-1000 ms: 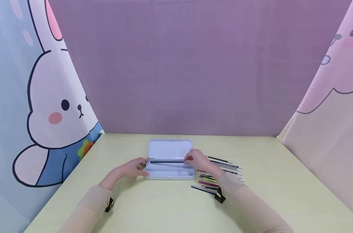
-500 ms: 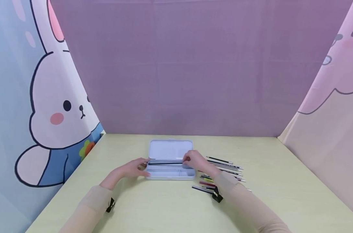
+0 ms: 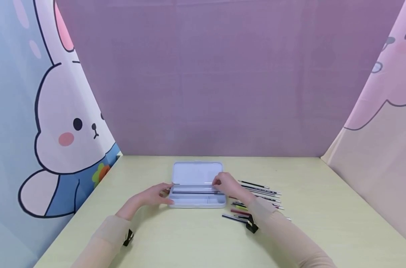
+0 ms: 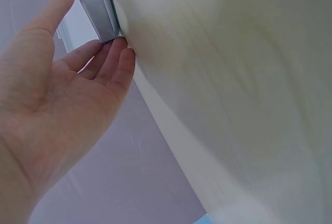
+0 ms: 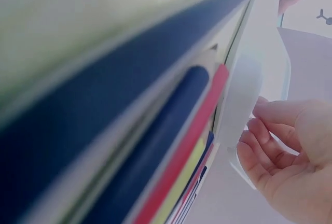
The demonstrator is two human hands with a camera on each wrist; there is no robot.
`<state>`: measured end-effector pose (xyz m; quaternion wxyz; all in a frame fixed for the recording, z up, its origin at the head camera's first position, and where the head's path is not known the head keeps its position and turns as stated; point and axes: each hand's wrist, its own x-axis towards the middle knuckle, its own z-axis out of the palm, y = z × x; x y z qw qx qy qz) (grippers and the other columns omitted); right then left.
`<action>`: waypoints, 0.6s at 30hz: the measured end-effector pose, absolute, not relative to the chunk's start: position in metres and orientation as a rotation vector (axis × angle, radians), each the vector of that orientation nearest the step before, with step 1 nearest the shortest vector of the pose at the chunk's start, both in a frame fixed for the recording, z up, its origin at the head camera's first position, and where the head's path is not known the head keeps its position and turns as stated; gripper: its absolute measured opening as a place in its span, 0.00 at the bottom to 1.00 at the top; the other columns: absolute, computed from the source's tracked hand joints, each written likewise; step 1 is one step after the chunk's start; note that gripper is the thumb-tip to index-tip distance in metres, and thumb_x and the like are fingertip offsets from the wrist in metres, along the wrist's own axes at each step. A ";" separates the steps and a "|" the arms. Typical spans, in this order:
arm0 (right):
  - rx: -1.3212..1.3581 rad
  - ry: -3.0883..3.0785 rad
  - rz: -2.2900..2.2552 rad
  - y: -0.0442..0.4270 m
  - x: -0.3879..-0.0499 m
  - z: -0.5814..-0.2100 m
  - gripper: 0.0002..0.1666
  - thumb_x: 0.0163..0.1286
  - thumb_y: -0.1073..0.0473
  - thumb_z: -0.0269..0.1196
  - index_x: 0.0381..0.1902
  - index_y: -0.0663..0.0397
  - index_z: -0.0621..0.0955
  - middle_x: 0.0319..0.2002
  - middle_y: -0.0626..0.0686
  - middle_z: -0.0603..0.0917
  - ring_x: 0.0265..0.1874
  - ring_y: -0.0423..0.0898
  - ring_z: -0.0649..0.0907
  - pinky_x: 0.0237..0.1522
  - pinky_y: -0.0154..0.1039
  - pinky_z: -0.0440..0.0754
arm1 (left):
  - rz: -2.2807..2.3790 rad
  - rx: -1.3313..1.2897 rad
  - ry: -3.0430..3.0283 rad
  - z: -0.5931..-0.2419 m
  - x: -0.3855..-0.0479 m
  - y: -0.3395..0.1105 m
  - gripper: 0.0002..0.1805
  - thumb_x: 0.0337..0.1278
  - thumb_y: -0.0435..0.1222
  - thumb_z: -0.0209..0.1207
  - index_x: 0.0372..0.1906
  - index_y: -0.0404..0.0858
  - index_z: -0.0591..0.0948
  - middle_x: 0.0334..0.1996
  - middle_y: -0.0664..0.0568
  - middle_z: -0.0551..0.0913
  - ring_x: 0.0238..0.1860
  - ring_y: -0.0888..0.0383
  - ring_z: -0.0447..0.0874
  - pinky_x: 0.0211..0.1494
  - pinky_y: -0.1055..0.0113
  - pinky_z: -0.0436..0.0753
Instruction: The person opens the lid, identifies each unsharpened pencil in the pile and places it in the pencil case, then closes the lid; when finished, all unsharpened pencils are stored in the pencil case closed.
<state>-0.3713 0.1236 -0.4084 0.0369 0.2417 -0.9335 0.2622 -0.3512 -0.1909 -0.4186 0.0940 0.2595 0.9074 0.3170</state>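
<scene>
Two hands at an open pencil case (image 3: 189,201) on the bench (image 3: 176,234).
The case sits between the hands, lid (image 3: 194,172) raised at 12 o'clock, a slim dark pencil (image 3: 196,192) lying lengthwise in its rear compartment. At 9 o'clock the left hand (image 3: 152,194) holds the case's end between thumb and fingers. At 3 o'clock the right hand (image 3: 227,185) has its fingers bent at the rear of the other end; I cannot tell from these angles whether they pinch anything. Loose pencils (image 3: 261,190), among them a red pencil (image 5: 182,149), lie toward 4 o'clock.
</scene>
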 end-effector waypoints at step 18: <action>0.752 -2.799 0.883 0.152 -0.369 -0.392 0.06 0.62 0.64 0.63 0.35 0.61 0.84 0.30 0.50 0.83 0.31 0.41 0.80 0.35 0.33 0.80 | 0.904 0.767 2.710 -0.419 -0.353 -0.190 0.47 0.45 0.45 0.70 0.67 0.26 0.61 0.59 0.36 0.72 0.57 0.43 0.72 0.60 0.47 0.73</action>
